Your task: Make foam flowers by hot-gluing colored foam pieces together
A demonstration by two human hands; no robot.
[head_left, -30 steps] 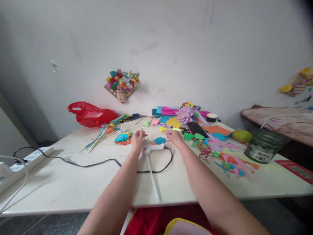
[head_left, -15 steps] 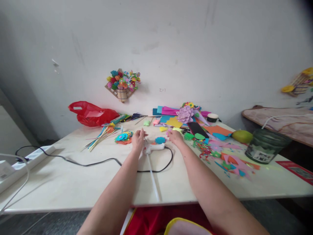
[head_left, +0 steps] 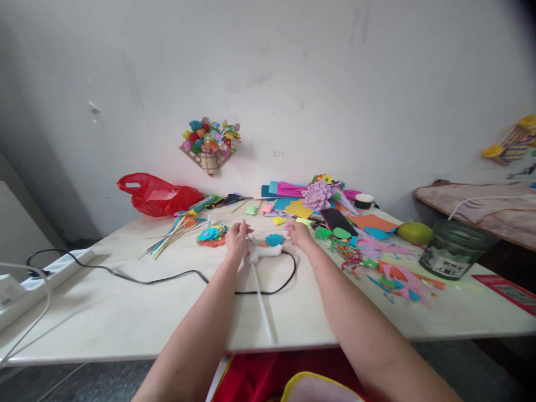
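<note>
My left hand is beside the white glue gun, its fingers partly stretched out and apart; no held thing shows in it. My right hand is closed in a pinch on a small pink foam piece, just above the table. Between my hands lie a blue scalloped foam disc and a yellow-and-blue foam piece. A clear glue stick sticks out of the glue gun toward me. Left of my left hand sits a stack of blue and orange foam flowers.
A black cord runs from the gun to a power strip on the left. Foam scraps, a dark green jar and coloured sheets lie rightward. A red bag and thin sticks are at the left.
</note>
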